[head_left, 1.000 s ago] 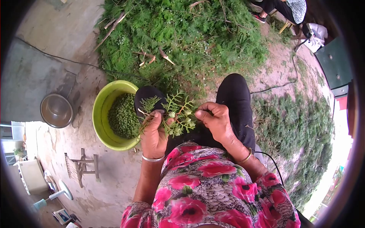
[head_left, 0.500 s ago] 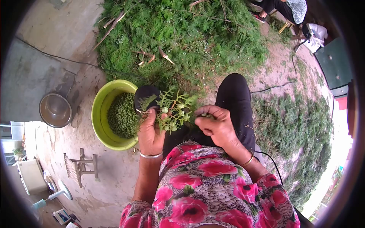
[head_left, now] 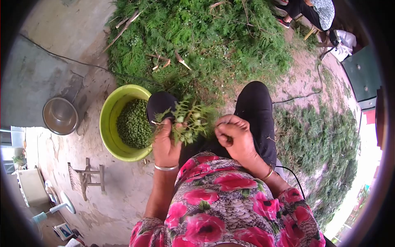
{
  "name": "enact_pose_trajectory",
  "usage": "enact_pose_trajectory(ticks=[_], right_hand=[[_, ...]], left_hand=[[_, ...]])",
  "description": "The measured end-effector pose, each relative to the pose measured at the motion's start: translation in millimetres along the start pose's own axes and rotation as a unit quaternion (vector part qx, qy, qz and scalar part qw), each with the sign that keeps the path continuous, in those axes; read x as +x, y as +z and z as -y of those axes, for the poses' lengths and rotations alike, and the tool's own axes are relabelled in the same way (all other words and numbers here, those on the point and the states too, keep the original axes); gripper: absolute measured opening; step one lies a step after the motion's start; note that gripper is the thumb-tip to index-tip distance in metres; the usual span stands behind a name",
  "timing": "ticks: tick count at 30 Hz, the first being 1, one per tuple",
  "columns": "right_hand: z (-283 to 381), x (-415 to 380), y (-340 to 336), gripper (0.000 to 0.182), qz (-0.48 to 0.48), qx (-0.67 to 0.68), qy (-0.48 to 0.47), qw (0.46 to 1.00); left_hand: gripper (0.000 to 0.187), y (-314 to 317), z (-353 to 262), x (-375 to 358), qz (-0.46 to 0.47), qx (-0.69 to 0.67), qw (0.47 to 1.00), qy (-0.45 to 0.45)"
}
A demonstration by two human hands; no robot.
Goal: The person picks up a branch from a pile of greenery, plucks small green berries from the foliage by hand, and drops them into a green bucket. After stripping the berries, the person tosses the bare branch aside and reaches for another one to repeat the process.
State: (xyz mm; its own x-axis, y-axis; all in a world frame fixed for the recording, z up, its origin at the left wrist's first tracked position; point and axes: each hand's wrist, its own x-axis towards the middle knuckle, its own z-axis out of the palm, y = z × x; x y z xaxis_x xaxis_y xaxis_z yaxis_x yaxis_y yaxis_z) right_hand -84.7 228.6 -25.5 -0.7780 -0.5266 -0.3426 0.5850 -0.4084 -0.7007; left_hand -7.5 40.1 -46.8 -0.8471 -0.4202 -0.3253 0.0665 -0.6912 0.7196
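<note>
My left hand (head_left: 166, 145) is closed around the stem of a leafy green conifer sprig (head_left: 190, 123), which carries several pale green cones and spreads out above my lap. Just right of the sprig, my right hand (head_left: 235, 136) is curled in a loose fist; its fingers hide whatever lies inside. Beside my left knee stands a yellow-green bucket (head_left: 108, 142), partly filled with small green cones (head_left: 133, 125).
A large heap of cut green branches (head_left: 197, 37) lies ahead, and more greenery (head_left: 317, 144) covers the ground at right. Left of the bucket are a metal bowl (head_left: 60, 116) and a small stool (head_left: 87, 178). Another person (head_left: 306, 12) sits at upper right.
My right hand's fingers have curled in further, covering the green cones that showed between them before. The sprig in my left hand has turned slightly and looks blurred.
</note>
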Motion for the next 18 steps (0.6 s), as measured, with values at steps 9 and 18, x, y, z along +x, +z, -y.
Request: enact_pose_trajectory(ticks=[9,18], right_hand=[[0,4,16,0.019,-0.036,-0.151,-0.026,0.987],[-12,18,16,0.022,-0.128,-0.201,0.003,0.971]], left_hand=[[0.013,22,-4,-2,-0.044,-0.02,0.998,0.027],[0.007,30,11,-14,-0.055,-0.016,0.998,0.015]])
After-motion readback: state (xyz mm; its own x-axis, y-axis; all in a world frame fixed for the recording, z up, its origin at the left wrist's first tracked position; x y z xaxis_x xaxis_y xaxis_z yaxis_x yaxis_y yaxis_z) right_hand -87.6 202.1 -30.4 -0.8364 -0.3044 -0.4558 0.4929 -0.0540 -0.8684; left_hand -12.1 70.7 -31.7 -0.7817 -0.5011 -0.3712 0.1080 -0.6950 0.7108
